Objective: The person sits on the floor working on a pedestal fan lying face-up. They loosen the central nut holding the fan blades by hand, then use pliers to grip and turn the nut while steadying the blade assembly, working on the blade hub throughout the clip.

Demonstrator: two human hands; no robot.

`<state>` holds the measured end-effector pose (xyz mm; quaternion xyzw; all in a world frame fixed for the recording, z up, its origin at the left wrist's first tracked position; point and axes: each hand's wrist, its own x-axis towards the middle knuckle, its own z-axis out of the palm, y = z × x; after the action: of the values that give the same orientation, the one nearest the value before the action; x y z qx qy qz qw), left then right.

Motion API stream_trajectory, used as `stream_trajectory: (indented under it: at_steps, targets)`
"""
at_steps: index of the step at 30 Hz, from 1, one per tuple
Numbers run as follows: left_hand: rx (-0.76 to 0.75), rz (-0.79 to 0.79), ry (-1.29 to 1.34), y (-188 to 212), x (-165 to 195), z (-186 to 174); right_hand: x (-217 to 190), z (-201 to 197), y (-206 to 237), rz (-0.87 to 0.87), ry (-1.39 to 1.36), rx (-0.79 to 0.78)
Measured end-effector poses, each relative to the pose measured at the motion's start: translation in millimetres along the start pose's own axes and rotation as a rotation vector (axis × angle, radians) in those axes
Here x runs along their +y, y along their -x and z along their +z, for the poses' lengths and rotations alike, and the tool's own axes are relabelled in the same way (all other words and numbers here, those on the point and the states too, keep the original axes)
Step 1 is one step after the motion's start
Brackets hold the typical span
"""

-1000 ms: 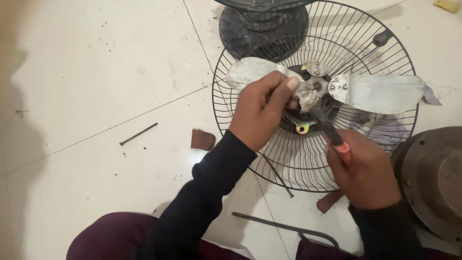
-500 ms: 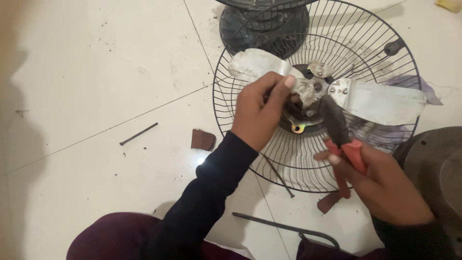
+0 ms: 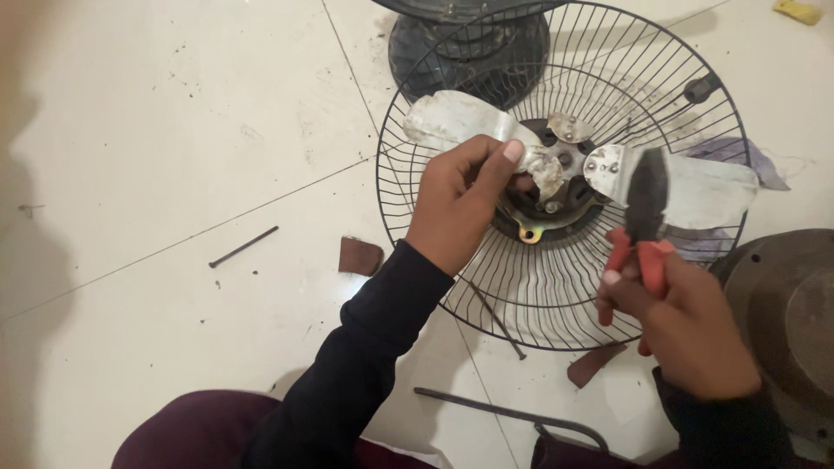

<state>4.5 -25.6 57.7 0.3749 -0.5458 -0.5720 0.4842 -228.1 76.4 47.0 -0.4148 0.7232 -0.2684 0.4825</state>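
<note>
I saw the wire guard (image 3: 486,287) lying flat on the tiled floor (image 3: 174,174), far and right of centre, with the fan's metal blades (image 3: 452,117) spread over its middle. A dark round base (image 3: 795,304) sat at the right edge. My left hand (image 3: 456,204) lay on the hub (image 3: 556,165), its fingers (image 3: 504,161) curled closed around the inner end of the left blade, thumb tip up against the hub. My right hand (image 3: 686,321), nearer and to the right, was wrapped shut on the red handles of the pliers (image 3: 643,217), whose dark nose pointed away, overlapping the right blade just beside the hub. A thin rod (image 3: 243,247) lay well left.
</note>
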Motion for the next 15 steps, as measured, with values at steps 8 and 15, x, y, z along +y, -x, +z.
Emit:
stream_trajectory:
  at_steps: [8,15]
  targets:
    - [-0.039,0.021,0.051,-2.9,-3.7,-2.3,-1.3,9.1,2.3,-0.070,-0.103,0.049]
    - [-0.075,-0.011,0.070,-1.7,-3.1,-0.6,-20.0,23.3,14.0,-0.299,-0.164,0.010]
